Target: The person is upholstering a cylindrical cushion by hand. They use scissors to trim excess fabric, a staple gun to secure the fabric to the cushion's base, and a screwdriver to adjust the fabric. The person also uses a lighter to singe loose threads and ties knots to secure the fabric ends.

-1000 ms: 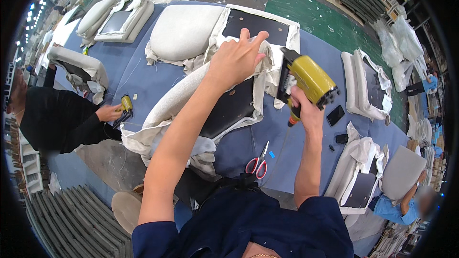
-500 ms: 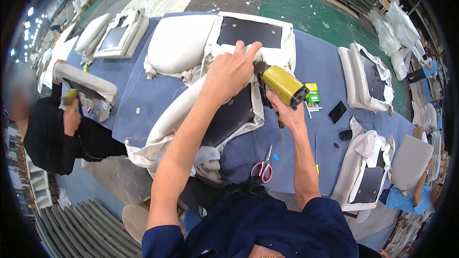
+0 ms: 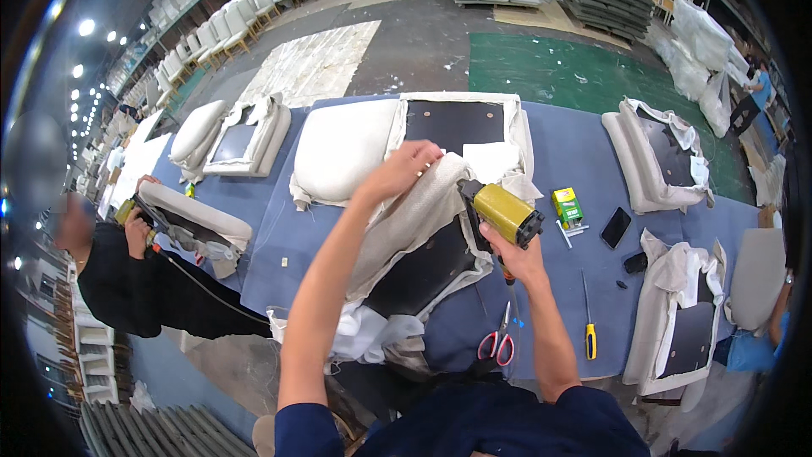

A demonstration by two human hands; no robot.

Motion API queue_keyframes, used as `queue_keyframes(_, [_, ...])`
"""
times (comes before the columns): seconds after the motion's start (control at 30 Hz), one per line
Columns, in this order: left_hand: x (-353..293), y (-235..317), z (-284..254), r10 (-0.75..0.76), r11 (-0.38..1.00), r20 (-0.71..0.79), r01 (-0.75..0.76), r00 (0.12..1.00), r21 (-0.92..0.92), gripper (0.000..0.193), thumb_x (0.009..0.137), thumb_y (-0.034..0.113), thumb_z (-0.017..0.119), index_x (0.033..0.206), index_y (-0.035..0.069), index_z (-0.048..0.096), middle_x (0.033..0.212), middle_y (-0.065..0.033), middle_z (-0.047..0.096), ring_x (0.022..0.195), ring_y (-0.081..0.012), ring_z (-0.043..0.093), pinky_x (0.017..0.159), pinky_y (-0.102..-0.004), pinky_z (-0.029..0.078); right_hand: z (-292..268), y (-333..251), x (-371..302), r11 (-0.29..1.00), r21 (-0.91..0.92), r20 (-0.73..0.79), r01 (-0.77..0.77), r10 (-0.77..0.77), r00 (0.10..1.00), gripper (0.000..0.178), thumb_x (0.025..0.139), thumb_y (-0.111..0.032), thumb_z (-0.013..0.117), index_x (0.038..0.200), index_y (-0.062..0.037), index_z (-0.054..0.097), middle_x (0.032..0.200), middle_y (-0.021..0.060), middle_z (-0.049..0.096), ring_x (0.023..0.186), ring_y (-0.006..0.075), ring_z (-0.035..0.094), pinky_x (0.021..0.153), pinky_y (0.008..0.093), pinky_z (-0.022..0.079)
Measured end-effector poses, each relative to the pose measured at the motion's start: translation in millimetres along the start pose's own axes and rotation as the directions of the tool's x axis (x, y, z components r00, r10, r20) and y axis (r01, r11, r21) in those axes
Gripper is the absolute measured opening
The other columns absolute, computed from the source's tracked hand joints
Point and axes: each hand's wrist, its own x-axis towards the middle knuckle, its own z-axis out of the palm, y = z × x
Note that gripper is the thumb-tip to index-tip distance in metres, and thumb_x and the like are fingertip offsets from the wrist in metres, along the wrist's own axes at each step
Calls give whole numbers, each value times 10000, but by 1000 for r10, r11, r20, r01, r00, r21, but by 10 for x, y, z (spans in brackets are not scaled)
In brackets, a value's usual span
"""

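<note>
A yellow and black staple gun [image 3: 506, 213] is gripped in my right hand [image 3: 518, 256], its nose at the right edge of a chair cushion. This cushion [image 3: 397, 218], covered in light beige fabric, lies tilted in front of me with its black backing board [image 3: 423, 275] facing up. My left hand [image 3: 404, 173] is at its far top edge, fingers bent together on the fabric. Loose white lining [image 3: 372, 334] bunches at the cushion's near end. Behind it are a plump white cushion [image 3: 345, 148] and another with a black board [image 3: 452, 123].
Red-handled scissors [image 3: 496, 347], a yellow screwdriver [image 3: 589, 334], a phone [image 3: 616, 228] and a green box [image 3: 567, 206] lie on the blue table [image 3: 562, 152]. More cushions [image 3: 655, 156] stand at the right. A person in black [image 3: 127, 275] holds a staple gun at the left.
The view has tilted up, showing more floor beyond the table. My left hand has come closer onto the cushion's top edge, its fingers less spread. The staple gun stays in my right hand.
</note>
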Motion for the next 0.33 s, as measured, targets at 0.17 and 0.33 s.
queue_keyframes(0.17, [-20,2,282,60,993,-151,-43,987,113,717,1061,591,291,1501,37,408,1536,-200,445,1417,-349,419,1169,-381,297,168,448,106,964,-142,-157,225,-246,956,308,834,-197,812,1067,-30,700,1042,140,697,907,245,652,848,368,492])
queue_keyframes(0.33, [-407,291,507,1,861,-330,167,944,480,756,1046,607,320,1602,105,222,1575,-196,393,1479,-384,316,1223,-449,212,279,195,156,971,-163,-31,175,-183,983,296,864,-279,758,1058,-60,713,1177,182,687,967,314,638,975,403,413])
